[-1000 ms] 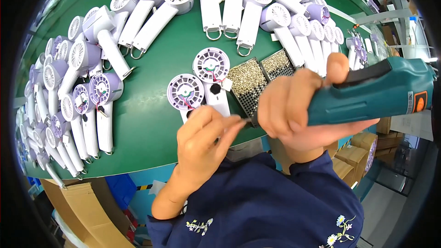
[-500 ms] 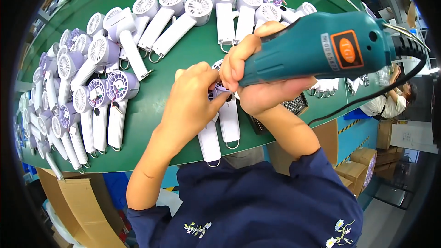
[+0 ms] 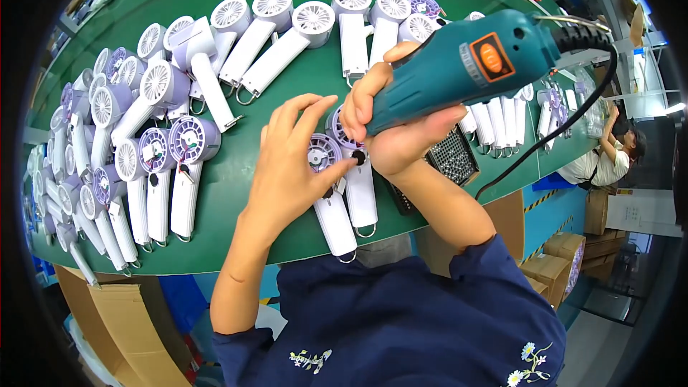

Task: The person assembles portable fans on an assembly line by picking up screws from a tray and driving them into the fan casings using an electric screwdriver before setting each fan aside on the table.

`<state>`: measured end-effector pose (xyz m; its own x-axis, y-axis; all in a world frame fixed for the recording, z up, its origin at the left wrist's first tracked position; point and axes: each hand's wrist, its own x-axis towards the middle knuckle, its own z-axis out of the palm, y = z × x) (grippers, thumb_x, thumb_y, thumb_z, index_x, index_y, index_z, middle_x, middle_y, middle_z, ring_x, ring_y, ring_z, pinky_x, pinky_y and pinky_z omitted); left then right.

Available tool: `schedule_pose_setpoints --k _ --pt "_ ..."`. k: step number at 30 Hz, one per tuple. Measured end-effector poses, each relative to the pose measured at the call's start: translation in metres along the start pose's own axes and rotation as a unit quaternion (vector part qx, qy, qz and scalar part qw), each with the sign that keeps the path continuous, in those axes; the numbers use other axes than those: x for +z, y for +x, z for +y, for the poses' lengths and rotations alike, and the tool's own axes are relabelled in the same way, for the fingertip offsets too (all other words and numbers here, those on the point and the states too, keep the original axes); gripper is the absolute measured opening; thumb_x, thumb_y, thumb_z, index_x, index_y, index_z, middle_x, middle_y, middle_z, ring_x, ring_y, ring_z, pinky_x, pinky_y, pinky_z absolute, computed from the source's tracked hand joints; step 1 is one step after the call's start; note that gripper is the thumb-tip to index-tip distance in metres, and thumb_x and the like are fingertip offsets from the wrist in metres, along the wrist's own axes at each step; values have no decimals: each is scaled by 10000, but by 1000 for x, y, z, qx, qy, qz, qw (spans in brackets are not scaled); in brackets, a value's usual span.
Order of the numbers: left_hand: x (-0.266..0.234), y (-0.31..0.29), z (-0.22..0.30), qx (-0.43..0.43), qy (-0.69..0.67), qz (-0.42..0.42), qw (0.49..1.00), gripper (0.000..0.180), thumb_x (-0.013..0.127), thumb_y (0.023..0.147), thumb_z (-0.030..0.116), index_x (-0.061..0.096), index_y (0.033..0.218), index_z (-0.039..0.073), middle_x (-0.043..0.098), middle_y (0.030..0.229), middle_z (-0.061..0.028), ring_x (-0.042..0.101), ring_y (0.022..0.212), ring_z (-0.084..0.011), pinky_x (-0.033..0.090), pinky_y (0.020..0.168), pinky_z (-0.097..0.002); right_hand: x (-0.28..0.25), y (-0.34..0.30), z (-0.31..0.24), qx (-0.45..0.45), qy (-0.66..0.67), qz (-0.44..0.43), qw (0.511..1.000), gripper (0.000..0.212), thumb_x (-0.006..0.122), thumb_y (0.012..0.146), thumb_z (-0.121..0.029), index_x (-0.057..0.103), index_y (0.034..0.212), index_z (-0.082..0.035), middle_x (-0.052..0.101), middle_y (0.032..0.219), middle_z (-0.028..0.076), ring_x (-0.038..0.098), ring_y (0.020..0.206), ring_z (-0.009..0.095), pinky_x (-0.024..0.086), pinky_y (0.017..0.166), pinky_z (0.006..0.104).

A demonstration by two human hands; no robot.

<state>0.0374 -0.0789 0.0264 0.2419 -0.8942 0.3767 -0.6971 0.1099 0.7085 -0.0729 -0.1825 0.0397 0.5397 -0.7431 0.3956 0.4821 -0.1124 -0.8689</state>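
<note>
My right hand (image 3: 387,140) is wrapped round a teal electric screwdriver (image 3: 459,64), which has an orange label and a black cord. The driver's tip is hidden behind my fingers. Below it lie two white handheld fans side by side, their heads showing purple inner rings. The left fan (image 3: 335,228) has its handle toward me; the other fan (image 3: 361,197) is partly covered by my right hand. My left hand (image 3: 283,154) is open above the left fan's head, thumb stretched across it and fingers curved apart. I cannot tell whether the thumb touches the fan.
Many white and purple handheld fans (image 3: 165,86) crowd the left and back of the green table (image 3: 236,150). A black tray of small metal screws (image 3: 453,158) sits right of my work. Cardboard boxes (image 3: 545,269) stand beyond the right edge. Another person (image 3: 609,150) is at far right.
My left hand has opened and drawn back from the fans, uncovering the left fan's purple ring. The screwdriver has shifted slightly left, still in my right hand.
</note>
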Motion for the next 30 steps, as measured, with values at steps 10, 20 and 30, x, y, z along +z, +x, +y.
schedule_pose_setpoints --k 10,20,30 --pt "32 -20 -15 -1 -141 58 988 662 786 661 221 537 1230 -5 598 1127 -196 610 969 -403 497 789 -473 -4 -23 30 10 46 -38 998 856 514 659 -888 440 1159 -197 420 628 -29 363 459 73 302 393 212" --pt "44 -19 -12 -48 -163 37 985 528 774 624 211 607 1096 41 624 1050 -170 594 957 -383 447 785 -480 -51 -33 31 2 179 -4 984 819 616 642 -840 494 1175 -230 421 639 19 397 483 115 331 384 231" --pt "32 2 -21 -81 -115 -5 990 476 822 640 168 656 1060 17 680 932 -131 662 812 -265 520 754 -349 -37 20 47 -348 -289 -197 870 759 457 881 -721 513 830 34 564 690 93 502 512 93 385 460 213"
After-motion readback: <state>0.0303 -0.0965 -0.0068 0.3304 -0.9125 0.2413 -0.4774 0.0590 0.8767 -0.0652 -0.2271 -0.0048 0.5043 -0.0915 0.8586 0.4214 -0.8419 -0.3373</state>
